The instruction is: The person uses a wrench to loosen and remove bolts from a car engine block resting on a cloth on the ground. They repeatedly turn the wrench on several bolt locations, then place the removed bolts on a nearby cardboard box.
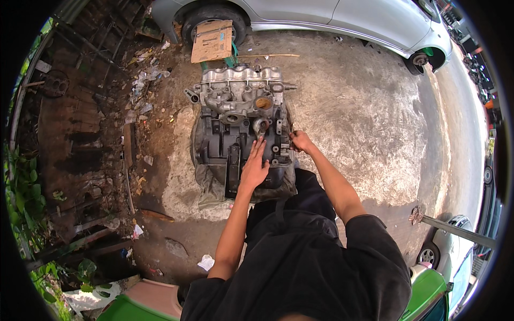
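A dark engine block point(214, 150) with a silver upper part point(241, 75) sits upright on a grimy cloth point(209, 199) on the concrete. My left hand point(256, 166) lies on the front of the block with fingers stretched out, their tips just below a round metal fitting point(261, 125). A black bracket point(232, 176) runs down the block beside that hand. My right hand point(300, 140) is at the block's right edge, fingers curled and pressed together around something small that I cannot make out.
A cardboard piece point(211, 43) rests on a green stand point(229, 60) behind the engine, near a silver car point(369, 24). Debris and metal scrap point(80, 139) lie to the left beside plants point(27, 203). A metal bar point(458, 230) is at lower right.
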A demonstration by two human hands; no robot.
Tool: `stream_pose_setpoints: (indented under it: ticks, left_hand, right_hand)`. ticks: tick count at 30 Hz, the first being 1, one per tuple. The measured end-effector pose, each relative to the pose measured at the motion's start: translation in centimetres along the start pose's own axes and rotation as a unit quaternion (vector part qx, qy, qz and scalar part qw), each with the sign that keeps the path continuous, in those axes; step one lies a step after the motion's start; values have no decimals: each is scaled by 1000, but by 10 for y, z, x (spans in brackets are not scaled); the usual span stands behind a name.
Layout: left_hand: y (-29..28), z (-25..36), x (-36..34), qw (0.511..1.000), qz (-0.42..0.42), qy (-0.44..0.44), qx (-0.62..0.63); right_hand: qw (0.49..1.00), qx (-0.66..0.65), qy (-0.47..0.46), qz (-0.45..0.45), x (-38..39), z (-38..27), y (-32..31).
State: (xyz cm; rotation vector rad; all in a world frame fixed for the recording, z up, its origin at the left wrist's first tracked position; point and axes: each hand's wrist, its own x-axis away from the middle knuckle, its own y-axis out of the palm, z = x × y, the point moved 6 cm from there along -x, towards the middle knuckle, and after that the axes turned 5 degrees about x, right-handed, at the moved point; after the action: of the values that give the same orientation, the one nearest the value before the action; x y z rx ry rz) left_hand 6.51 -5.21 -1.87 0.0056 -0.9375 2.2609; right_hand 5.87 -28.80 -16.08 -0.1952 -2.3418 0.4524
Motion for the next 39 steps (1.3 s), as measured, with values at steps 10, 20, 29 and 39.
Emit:
stream_pose_setpoints:
  ticks: [10, 20, 29, 39]
  left_hand:
    - [-1, 1, -1, 1000, -2, -5, 4]
    - [-1, 1, 0, 1000, 1, 0, 9]
    - [-1, 0, 0, 1000, 7, 1, -4]
    - [1, -1, -1, 999, -2, -2, -32]
  right_hand:
    - [957, 281, -68, 14, -7, -34, -4]
    - [999, 30, 28, -26, -1, -27, -8]
    - [981, 48, -137, 132, 87, -35, -10]
    - [907, 165, -275, 272, 131, 16, 28]
